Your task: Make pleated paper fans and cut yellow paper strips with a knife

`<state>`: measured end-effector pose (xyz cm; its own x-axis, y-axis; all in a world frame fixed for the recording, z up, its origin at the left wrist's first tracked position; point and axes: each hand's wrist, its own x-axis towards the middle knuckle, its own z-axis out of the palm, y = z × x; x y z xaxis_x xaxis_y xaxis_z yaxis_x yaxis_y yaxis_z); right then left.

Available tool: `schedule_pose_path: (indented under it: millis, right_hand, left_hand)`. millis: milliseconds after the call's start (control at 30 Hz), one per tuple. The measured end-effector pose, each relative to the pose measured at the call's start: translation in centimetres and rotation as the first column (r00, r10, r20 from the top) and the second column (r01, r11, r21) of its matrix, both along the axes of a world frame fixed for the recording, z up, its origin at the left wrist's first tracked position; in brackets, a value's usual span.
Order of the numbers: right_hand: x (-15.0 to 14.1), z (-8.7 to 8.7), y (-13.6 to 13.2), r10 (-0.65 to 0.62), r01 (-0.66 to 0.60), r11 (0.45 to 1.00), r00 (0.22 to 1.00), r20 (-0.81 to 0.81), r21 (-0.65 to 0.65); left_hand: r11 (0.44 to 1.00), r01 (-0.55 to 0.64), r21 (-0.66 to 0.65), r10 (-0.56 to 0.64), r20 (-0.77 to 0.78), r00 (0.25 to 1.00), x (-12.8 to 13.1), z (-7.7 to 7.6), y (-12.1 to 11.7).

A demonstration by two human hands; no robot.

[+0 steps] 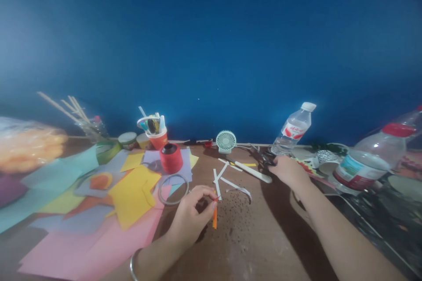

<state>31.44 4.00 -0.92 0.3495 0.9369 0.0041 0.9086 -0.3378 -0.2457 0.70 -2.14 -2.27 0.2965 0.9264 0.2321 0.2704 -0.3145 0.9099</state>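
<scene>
My left hand (195, 210) is closed in a pinch at the middle of the table, thumb against forefinger, on a narrow orange paper strip (215, 219) that hangs below the fingertips. Several white paper strips (216, 184) lie just beyond it, beside a curled whitish strip (245, 192) and a scatter of dark specks. Farther right, my right hand (287, 170) is closed around the dark handles of what look like scissors (264, 158); its fingers are partly hidden. A white-handled craft knife (253, 171) lies left of that hand.
Coloured paper sheets (132, 193) cover the left side, with a red thread spool (171, 158) and a tape ring (173, 189). A cup of tools (158, 139) and a small fan (226, 141) stand by the blue wall. At right are a water bottle (295, 127) and a larger red-capped bottle (372, 158).
</scene>
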Motion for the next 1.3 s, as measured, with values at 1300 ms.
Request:
schedule_pose_path:
  millis: [1300]
  right_hand:
    - [-11.4, 2.8, -4.9, 0.440, -0.563, 0.790, 0.797, 0.414, 0.244]
  left_hand:
    - [0.998, 0.043, -0.049, -0.044, -0.025, 0.999, -0.3, 0.8, 0.7]
